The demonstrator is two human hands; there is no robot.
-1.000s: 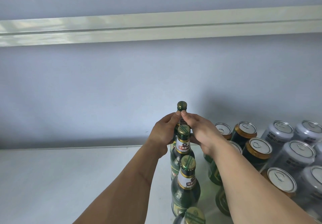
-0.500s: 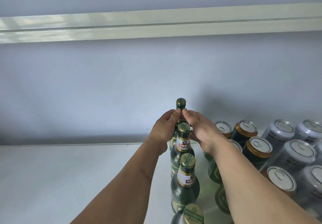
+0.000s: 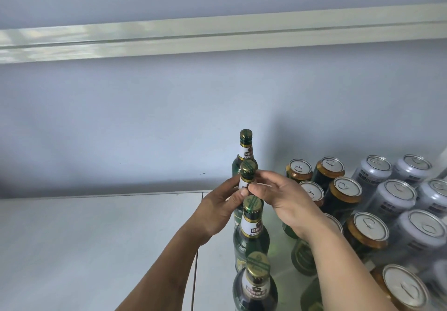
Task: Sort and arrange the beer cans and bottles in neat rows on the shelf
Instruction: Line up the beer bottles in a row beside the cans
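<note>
a white shelf (image 3: 96,238) is seen carrying rows of silver and dark gold-rimmed cans (image 3: 396,197) at the right and a line of upright green bottles (image 3: 251,235) at centre, whose second bottle from the back (image 3: 247,175) is pinched at its neck by the left hand (image 3: 217,211) and the right hand (image 3: 285,202), both grips clenched on it.

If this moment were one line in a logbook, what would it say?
step: aligning bottle row | left hand: grips second bottle neck | right hand: touches it | cans: right
</note>
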